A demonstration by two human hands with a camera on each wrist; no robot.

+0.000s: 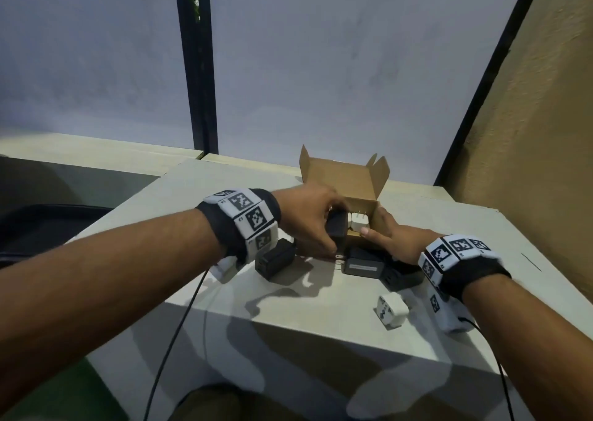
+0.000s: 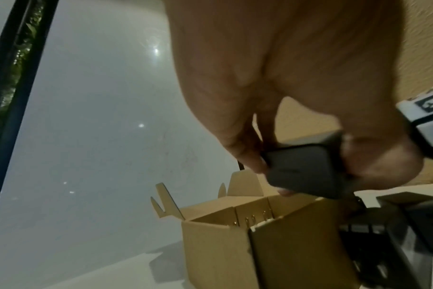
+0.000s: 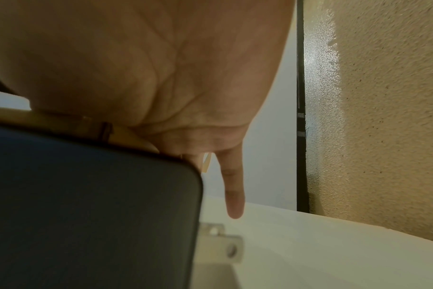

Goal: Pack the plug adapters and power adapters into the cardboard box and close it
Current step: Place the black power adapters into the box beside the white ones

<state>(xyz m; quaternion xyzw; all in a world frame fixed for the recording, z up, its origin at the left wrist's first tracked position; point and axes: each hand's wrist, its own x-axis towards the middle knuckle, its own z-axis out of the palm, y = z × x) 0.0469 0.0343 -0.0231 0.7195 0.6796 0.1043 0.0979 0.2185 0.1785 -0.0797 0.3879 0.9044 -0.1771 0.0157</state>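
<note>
While the box (image 1: 359, 209) stands open, a black adapter (image 1: 337, 226) is pinched above it by the left hand (image 1: 308, 221). Right hand (image 1: 390, 238) is laid on the box's side, fingers straight and together.

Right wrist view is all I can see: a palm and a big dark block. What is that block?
Observer: A black rectangular power adapter lying on the white table, just below the right hand.
Operator: Is that hand doing anything?
Observer: Its thumb and fingers rest against a small open brown cardboard box.
Operator: And the other hand?
Observer: The left hand grips a second black power adapter at the box's opening. White adapters sit inside, prongs up.
</note>
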